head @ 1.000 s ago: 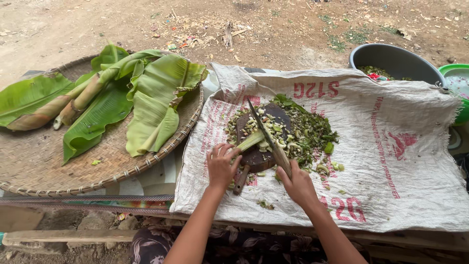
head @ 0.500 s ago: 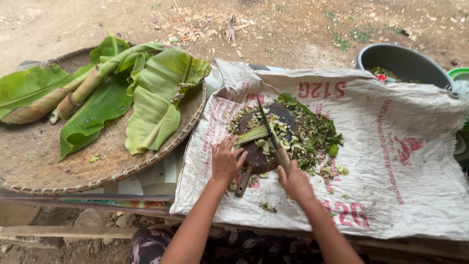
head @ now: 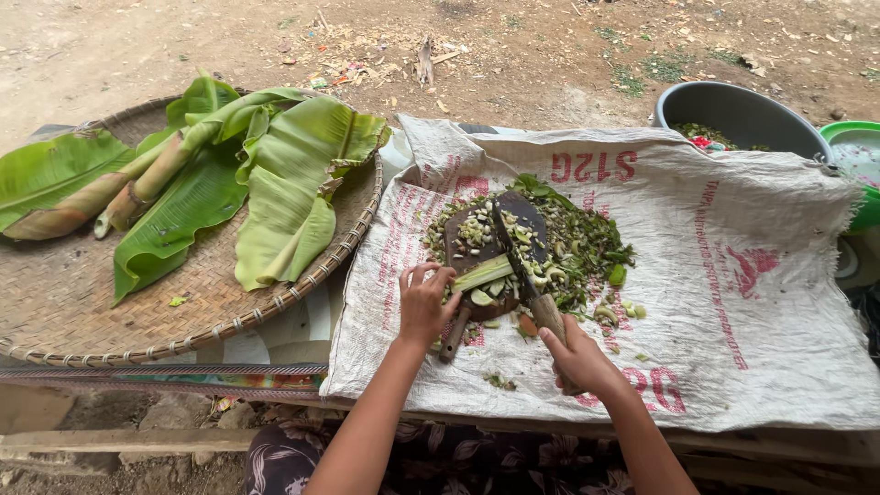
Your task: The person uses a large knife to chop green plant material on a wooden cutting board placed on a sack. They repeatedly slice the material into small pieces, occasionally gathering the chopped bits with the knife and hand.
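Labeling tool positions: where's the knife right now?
Head view, centre: the knife is gripped in the right hand, its blade lying across the dark chopping board on the white sack, just right of the left hand.

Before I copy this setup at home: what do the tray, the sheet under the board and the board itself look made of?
Tray: woven cane or bamboo strips, matte tan, with a coiled bound rim. Sheet: a woven plastic sack by its look, off-white with red print, frayed at the edges. Board: seemingly dark, worn wood with a handle; chopped greens hide much of it.
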